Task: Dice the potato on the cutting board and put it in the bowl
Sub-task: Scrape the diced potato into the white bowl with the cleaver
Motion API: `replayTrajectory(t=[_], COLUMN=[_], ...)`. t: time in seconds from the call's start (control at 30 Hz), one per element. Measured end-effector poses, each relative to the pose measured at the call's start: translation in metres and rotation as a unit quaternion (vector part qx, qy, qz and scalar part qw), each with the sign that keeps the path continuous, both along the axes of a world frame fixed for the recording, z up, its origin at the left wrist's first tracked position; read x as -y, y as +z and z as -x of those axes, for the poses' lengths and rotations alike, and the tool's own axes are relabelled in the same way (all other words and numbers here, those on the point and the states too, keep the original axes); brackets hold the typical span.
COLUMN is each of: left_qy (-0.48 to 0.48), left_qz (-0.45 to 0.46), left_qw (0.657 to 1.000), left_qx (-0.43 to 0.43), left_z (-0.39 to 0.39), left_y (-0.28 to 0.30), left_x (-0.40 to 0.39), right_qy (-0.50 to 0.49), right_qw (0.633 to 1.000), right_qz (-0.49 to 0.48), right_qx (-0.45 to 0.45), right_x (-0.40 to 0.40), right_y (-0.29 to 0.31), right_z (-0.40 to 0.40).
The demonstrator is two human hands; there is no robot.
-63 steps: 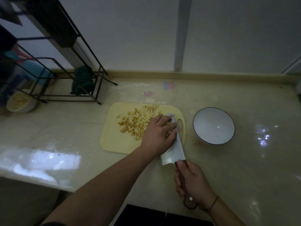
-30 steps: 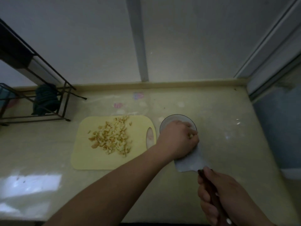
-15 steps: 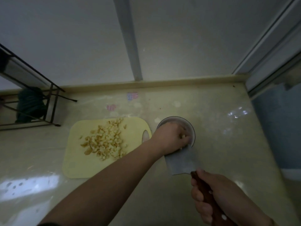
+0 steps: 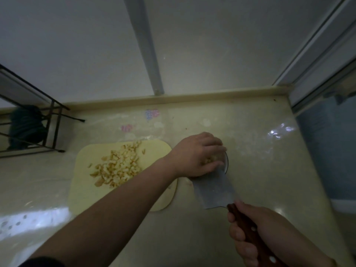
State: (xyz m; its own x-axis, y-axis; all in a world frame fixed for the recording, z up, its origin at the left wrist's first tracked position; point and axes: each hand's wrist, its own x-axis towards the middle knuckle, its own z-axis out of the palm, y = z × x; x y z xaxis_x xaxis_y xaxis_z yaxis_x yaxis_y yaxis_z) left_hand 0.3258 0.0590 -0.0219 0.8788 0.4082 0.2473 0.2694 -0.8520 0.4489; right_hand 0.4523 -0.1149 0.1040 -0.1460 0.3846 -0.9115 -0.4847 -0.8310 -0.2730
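Far left of both hands: black wire rack (image 4: 52,120), thin metal bars, with a dark rolled cloth (image 4: 25,128) behind them. Nearer, just left of the left hand: pale yellow cutting board (image 4: 84,189), smooth, rounded corners, flat on a glossy cream counter (image 4: 260,170), partly under the left forearm. On the board's far half: heap of diced potato (image 4: 117,166), small pale yellow cubes with browner edges, heap stretched from near-left to far-right, towards the left hand.

Left hand (image 4: 198,155): back up, fingers curled down and cupped over a small clump of diced potato at the tip of the knife (image 4: 213,189); clump only partly seen between thumb and fingers. Under that hand: bowl (image 4: 227,162), round, dark-rimmed, almost wholly hidden, only a sliver of rim showing at the right.

Knife: broad rectangular cleaver blade, dull grey metal, flat side up, long axis running from the right hand away and slightly left, tip at the bowl's rim under the left hand. Handle dark reddish wood with pale rivets.

Right hand (image 4: 262,236): nearest, fingers wrapped tight round the handle.
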Motion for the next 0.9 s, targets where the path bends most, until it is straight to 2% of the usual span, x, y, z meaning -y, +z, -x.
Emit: replayTrajectory(t=[0.07,0.17,0.27,0.53,0.77,0.9], left_qy=[0.006,0.025,0.033,0.041,0.047,0.054], left_qz=[-0.030,-0.013,-0.004,-0.030,-0.025,-0.013], left_qw=[0.998,0.990,0.984,0.982,0.980,0.979], left_qx=[-0.047,-0.138,-0.175,-0.183,-0.194,-0.196], left_z=[0.004,0.004,0.002,-0.001,-0.002,-0.002], left_y=[-0.001,-0.003,-0.006,-0.013,-0.010,-0.009], left_x=[-0.004,-0.007,-0.007,-0.007,-0.006,-0.006], right_qy=[0.006,0.006,0.011,-0.004,0.134,0.145], right_qw=[1.000,1.000,1.000,1.000,0.987,0.985], right_qz=[0.001,0.006,0.001,-0.012,-0.017,-0.025], right_qx=[0.007,0.005,0.015,0.002,0.087,0.091], right_x=[0.000,0.001,0.003,0.013,0.029,0.032], right_y=[0.000,-0.001,-0.001,0.011,0.002,0.009], right_z=[-0.001,-0.002,-0.003,-0.008,-0.021,-0.024])
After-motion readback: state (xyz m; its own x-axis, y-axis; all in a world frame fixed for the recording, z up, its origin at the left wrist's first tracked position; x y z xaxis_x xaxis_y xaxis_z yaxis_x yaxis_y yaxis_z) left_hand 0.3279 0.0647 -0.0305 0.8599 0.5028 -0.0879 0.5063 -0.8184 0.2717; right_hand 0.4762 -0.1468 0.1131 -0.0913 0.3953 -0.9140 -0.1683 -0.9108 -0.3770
